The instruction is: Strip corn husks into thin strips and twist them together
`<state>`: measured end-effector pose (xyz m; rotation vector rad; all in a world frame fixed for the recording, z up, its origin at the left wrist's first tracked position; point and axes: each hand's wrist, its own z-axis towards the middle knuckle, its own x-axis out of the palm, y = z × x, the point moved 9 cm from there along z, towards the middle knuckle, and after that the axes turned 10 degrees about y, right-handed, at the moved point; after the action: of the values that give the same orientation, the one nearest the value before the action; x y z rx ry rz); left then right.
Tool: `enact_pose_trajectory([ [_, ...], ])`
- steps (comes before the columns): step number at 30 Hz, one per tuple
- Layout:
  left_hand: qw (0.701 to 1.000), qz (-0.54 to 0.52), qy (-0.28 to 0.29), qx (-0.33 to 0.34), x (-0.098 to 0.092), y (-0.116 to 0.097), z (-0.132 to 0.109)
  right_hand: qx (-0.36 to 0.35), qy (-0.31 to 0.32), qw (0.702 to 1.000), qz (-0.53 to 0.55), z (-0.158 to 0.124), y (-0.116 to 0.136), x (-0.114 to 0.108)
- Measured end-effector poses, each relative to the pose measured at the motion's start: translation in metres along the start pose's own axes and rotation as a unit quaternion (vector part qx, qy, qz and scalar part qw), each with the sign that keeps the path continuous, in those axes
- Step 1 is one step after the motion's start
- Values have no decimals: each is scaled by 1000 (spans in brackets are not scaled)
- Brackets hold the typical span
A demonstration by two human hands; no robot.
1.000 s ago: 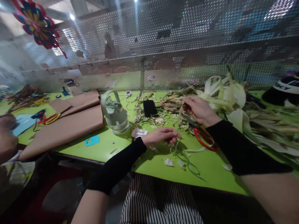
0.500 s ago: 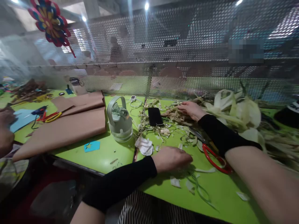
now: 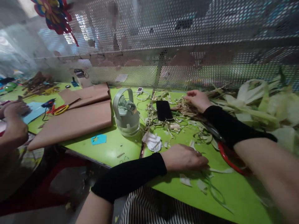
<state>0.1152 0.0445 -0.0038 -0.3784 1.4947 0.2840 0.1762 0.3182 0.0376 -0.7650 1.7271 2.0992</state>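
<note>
The right hand, fingers curled, is hovering at dry plant strips toward the table's back edge, seemingly picking, which is calling for a light pinch; the left hand is lying palm-down nearer the front edge, both grips hiding any hold; a bottle is standing leftward, contents unclear

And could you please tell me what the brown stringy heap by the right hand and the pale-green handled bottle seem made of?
The brown stringy heap looks like dried plant matter, matt: ragged, curled strands. The pale-green handled bottle is probably plastic, smooth and softly shiny; its base looks translucent.
</note>
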Motion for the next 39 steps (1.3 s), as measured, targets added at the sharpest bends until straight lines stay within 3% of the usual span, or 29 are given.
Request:
enact_pose_trajectory([
  [5, 999, -14, -34, 20, -1, -3, 2, -4, 27, 999, -38, -63, 24, -1],
  [8, 994, -46, -73, -64, -13, 23, -6, -20, 74, 996, -40, -115, 40, 5],
  [11, 948, -103, -204, -220, -43, 72, -38, -27, 94, 994, -58, -158, 45, 10],
  [14, 884, -207, -328, -263, -65, 106, -74, -13, 90, 994, -55, -187, 38, 9],
  [16, 855, -263, -354, -274, -67, 119, -87, -7, 104, 993, -62, -202, 33, 10],
  [22, 829, -283, -374, -306, -65, 123, -102, 12, 211, 968, -139, -241, 23, 19],
  [25, 800, -300, -405, -327, -67, 129, -112, 0, 253, 952, -172, -261, 17, 31],
  [29, 776, -317, -415, -353, -67, 137, -121, -53, 267, 942, -195, -275, 11, 48],
  [32, 787, -306, -403, -353, -66, 137, -120, -73, 251, 945, -197, -273, 9, 48],
  [35, 805, -281, -382, -356, -66, 139, -118, -59, 211, 956, -197, -259, 6, 32],
  [39, 842, -216, -294, -398, -54, 149, -110, -33, 137, 969, -205, -236, 4, 5],
])
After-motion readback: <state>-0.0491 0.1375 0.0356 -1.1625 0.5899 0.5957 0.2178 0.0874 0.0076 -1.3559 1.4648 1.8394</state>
